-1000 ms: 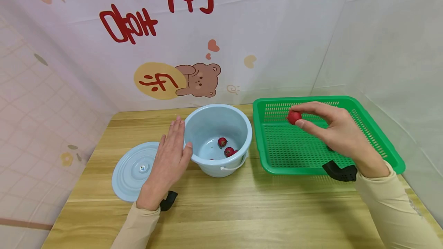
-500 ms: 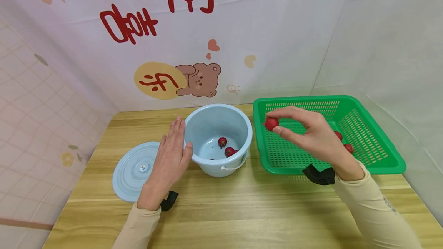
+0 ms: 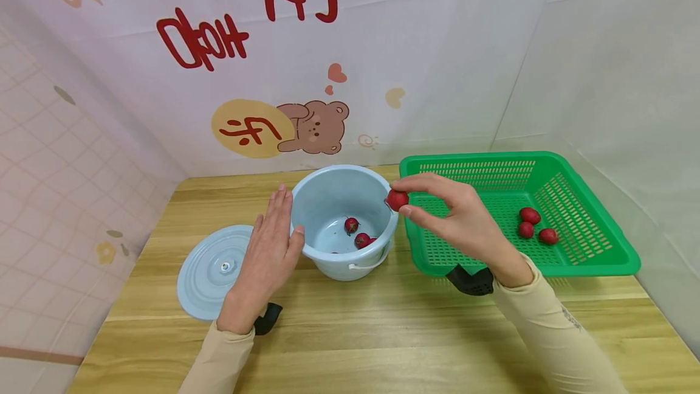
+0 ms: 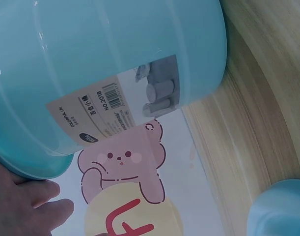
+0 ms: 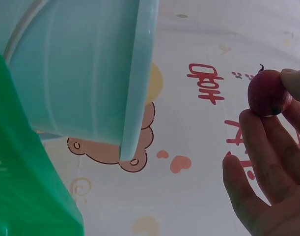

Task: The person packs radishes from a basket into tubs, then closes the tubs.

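Note:
Between thumb and fingertips my right hand (image 3: 462, 217) pinches a small red radish (image 3: 397, 200) with a thin root tail. It is over the right rim of the light-blue bucket (image 3: 344, 268); in the right wrist view, the radish (image 5: 268, 93) is held clear of the bucket wall (image 5: 86, 73). My left hand (image 3: 265, 254) lies with straight fingers against the bucket's left rim. Inside the bucket lie several radishes (image 3: 352, 225), one partly hidden by the front wall. Several more radishes (image 3: 529, 216) rest in the green basket (image 3: 465, 271), under and beyond my right forearm.
A light-blue lid (image 3: 205, 278) lies on the wooden table (image 3: 350, 333), left of the bucket and partly behind my left hand. The bucket's white handle (image 3: 372, 265) hangs at its front right. A printed cloth wall (image 3: 437, 65) stands behind everything.
My right hand has carried the radish left from above the green basket to the bucket's right rim, uncovering the radishes in the basket. The left hand has stayed put.

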The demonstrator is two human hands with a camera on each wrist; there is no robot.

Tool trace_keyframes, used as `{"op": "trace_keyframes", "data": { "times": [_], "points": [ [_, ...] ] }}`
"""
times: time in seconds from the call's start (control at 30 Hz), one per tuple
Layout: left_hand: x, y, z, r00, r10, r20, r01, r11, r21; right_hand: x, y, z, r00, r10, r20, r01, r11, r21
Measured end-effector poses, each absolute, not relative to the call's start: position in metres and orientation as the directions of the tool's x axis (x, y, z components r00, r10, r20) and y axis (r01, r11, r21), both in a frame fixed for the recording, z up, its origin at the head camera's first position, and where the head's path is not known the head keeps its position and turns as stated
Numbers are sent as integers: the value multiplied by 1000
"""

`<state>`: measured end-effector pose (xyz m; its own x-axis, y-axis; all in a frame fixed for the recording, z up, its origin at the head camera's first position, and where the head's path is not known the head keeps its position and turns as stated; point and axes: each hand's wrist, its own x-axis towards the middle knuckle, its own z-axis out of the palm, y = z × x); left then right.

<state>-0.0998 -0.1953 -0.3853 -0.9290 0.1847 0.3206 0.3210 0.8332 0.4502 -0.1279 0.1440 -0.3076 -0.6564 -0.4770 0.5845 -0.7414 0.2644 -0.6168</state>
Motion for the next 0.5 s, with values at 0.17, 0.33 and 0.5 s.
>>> {"op": "trace_keyframes", "data": {
  "times": [0.17,0.33,0.5],
  "points": [
    [-101,-196,-385,-933,183,308,314,834,454,-127,133,-310,-666,-468,580,-730,251,-635],
    [-102,-197,-384,-933,187,309,318,830,458,-128,124,-314,-681,-458,571,-714,242,-657],
    [-103,-197,-384,-933,187,308,318,829,460,-130,116,-320,-671,-461,581,-720,221,-657]
  ]
}}
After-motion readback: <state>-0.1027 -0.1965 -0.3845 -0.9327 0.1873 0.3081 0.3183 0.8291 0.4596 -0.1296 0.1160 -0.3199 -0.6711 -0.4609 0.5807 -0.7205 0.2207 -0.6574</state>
